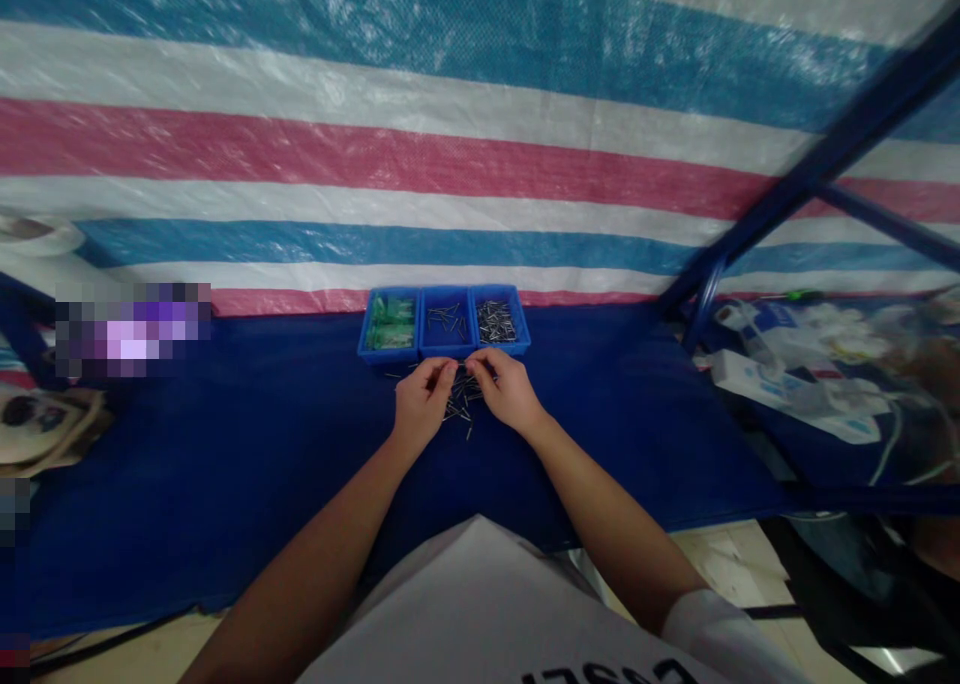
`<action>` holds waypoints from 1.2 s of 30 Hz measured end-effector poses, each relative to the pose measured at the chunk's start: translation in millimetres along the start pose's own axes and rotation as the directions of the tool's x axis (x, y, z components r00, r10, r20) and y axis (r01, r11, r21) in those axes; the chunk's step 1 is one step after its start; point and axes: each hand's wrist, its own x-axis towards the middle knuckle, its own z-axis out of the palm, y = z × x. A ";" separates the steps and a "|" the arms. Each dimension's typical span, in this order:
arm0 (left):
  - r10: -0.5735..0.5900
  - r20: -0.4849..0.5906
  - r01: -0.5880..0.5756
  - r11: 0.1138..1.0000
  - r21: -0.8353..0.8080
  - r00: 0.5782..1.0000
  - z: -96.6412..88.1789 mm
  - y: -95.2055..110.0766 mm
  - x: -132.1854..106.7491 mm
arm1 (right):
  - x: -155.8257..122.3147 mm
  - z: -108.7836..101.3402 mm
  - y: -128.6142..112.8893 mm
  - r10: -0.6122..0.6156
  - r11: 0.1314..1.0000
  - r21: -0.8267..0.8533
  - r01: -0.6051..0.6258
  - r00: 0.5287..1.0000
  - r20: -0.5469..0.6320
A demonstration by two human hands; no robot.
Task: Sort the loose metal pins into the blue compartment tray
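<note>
On the blue table cover (225, 464) a loose pile of thin metal nails (461, 402) lies just in front of a blue three-compartment plastic tray (444, 324). The tray's left compartment holds green packets (391, 323), and the middle and right ones hold more nails (495, 321). My left hand (424, 401) and my right hand (506, 391) meet above the pile, fingertips pinched close together. Each pinch seems to hold a thin nail, though the nails are tiny in this view.
A striped blue, white and red tarpaulin (450, 164) hangs behind the table. A blue metal frame (802, 174) crosses at right, above a lower surface with white boxes and cables (787, 384). Blurred objects sit at the left edge. My white garment (487, 614) fills the bottom.
</note>
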 end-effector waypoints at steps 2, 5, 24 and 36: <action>0.011 -0.013 -0.011 1.000 0.003 1.000 0.9 -1.0 0.0 | 0.0 0.2 0.0 0.010 1.000 -0.007 -0.010 1.000 -0.004; 0.023 -0.026 -0.022 0.999 0.032 0.999 0.6 -0.2 -0.2 | -0.2 1.0 -0.6 0.018 1.000 -0.013 -0.018 1.000 -0.001; 0.001 -0.017 0.000 0.997 0.082 1.000 -3.2 5.9 0.1 | -2.2 4.0 -0.6 -0.027 0.999 0.024 0.027 0.999 -0.034; 0.044 0.016 -0.044 0.999 0.002 0.999 2.1 1.1 -0.8 | -0.7 0.5 -4.1 0.074 0.997 -0.013 -0.074 0.997 -0.004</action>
